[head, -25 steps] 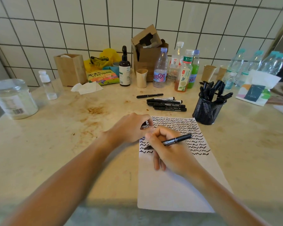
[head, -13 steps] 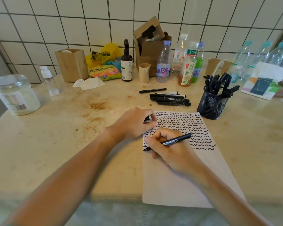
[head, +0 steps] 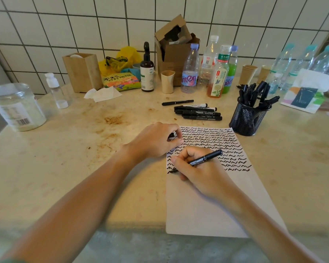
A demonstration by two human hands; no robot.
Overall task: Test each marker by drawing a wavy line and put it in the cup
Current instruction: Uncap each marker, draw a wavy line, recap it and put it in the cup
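- The right hand (head: pixel 201 173) is pinching a black marker (head: pixel 205 160) in a writing hold, fingers curled round the barrel, tip down at the left edge of the paper (head: pixel 207 209).
- The tip sits just below the last wavy row, at the start of a fresh line. In my judgement this stroke is only beginning.
- The barrel slants up and away to the right of the grip, the usual angle for dragging ink across.
- The left hand (head: pixel 158 141) rests just beyond the writing grip, at the sheet's upper left corner, fingers curled round a small black piece.
- That piece looks like the marker's cap (head: pixel 171 135), kept ready for closing, though little of it shows.
- Resting there, the hand likely also steadies the page against the pull of the tip.
- The mesh cup (head: pixel 249 118) stands well beyond the grip, to the right, already bristling with markers, so those have probably been tested.
- The loose markers (head: pixel 198 112) lie straight beyond the grip, past the top of the sheet, within easy reach of either hand and probably waiting their turn.
- Blank paper stretches on the near side of the grip, with plenty of room for more lines.
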